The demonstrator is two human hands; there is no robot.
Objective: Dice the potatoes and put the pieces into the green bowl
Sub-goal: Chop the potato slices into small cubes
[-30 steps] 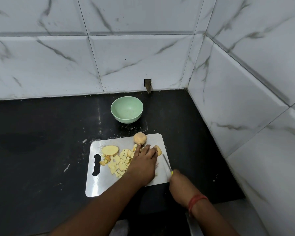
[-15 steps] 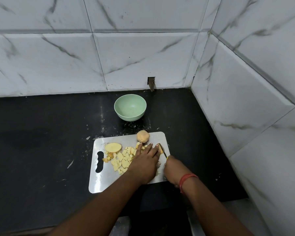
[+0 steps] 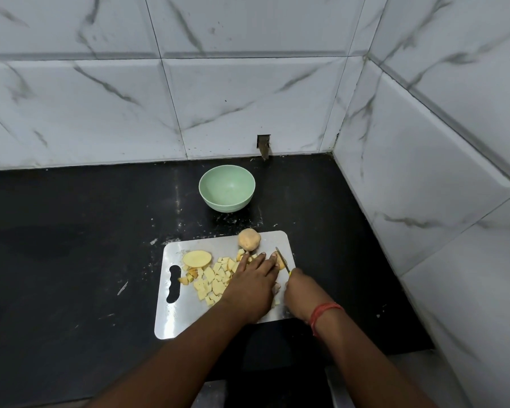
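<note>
The right hand [image 3: 302, 290] grips a knife [image 3: 282, 260], its blade against a potato piece [image 3: 281, 264] that the left hand [image 3: 252, 282] pins with flat fingers. Diced pieces [image 3: 214, 278], a potato half [image 3: 197, 258] and a whole potato [image 3: 249, 239] lie on the cutting board [image 3: 174, 322]; the green bowl [image 3: 226, 188] stands beyond.

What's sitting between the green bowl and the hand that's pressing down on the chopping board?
In the head view, a whole unpeeled potato on the metal board's far edge lies between the green bowl and the left hand; before it, bare black counter.
</note>
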